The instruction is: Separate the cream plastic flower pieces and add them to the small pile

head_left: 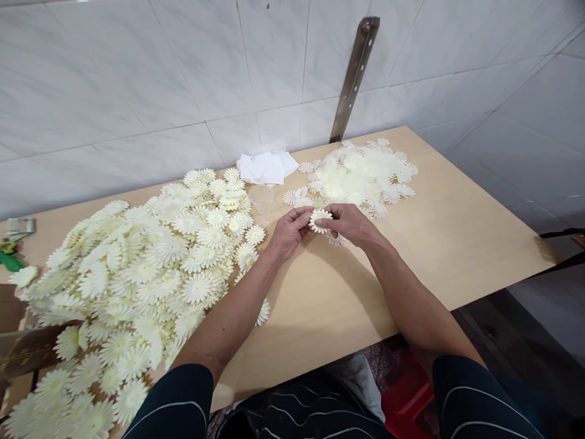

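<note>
My left hand [289, 231] and my right hand [350, 223] meet over the middle of a light wooden table [457, 244]. Both pinch one cream-white daisy-shaped flower piece [319, 219] between thumbs and fingers. A second flower piece [337, 239] lies on the table just under my right hand. A large heap of the same flower pieces [137, 274] spreads over the table's left half. A smaller, flatter pile of flower pieces [361, 174] sits behind my hands at the back right.
Folded white cloth or paper [266, 166] lies at the back by a clear round lid or dish [262, 196]. A metal bracket [354, 76] leans on the tiled wall. Green-handled tools [11, 244] sit at the far left. A red stool [406, 396] stands below.
</note>
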Available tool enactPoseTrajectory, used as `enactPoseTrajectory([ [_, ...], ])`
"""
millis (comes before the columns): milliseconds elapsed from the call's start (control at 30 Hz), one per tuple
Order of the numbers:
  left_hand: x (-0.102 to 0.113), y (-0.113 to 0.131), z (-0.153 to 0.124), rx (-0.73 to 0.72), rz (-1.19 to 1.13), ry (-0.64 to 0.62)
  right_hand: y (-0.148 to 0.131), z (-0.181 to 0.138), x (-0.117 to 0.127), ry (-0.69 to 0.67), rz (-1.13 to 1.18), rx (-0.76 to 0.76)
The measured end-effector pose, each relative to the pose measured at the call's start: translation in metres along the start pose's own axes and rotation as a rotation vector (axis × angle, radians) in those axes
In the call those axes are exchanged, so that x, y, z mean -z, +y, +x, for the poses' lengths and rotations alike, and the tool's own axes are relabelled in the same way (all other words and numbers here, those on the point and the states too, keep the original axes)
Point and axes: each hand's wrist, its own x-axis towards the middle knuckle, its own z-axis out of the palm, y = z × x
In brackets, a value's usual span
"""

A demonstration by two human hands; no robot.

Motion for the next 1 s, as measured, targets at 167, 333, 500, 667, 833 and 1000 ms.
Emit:
enactPoseTrajectory([
  [167,-0.001,-0.004,-0.001,-0.023,0.103,0.021,0.010,0.005,-0.004,0.156,-0.037,0.000],
  [333,-0.003,-0.006,0.000,-0.073,0.212,0.063,0.009,0.006,-0.008,0.198,-0.044,-0.032],
  [500,-0.004,0.000,-0.002,-0.065,0.248,0.101,0.007,0.005,-0.006,0.091,-0.024,-0.078],
  [667,-0.005,0.001,-0.006,-0.108,0.190,0.052,0.011,0.006,-0.004,0.009,-0.012,-0.019],
  [833,-0.005,-0.003,-0.004,-0.149,0.216,0.073,0.013,0.006,-0.009,0.091,-0.041,0.053],
  [1000,-0.003,-0.005,-0.002,-0.165,0.236,0.121,0.007,0.002,-0.013,0.137,-0.163,0.036],
])
